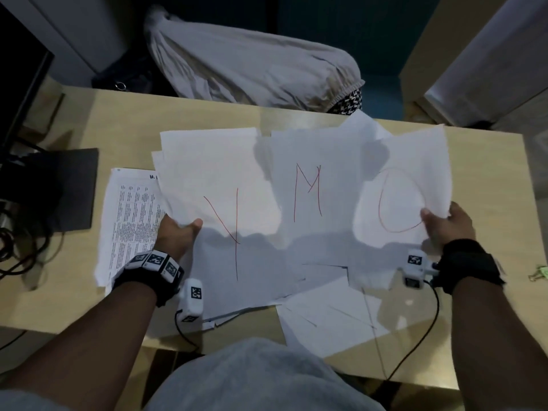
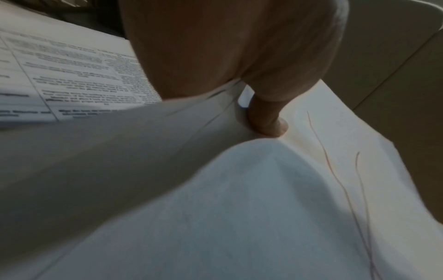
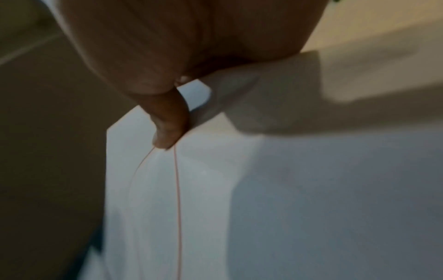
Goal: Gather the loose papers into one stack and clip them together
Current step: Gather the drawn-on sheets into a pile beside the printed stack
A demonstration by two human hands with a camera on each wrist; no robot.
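Bare tabletop lies open to your right of the loose papers, broken only by a small green clip near the edge. To your left, a printed sheet and a dark monitor base with tangled cables narrow the passage. At the far edge, a draped grey cloth blocks reach. Wrist-camera cords trail over the near edge.
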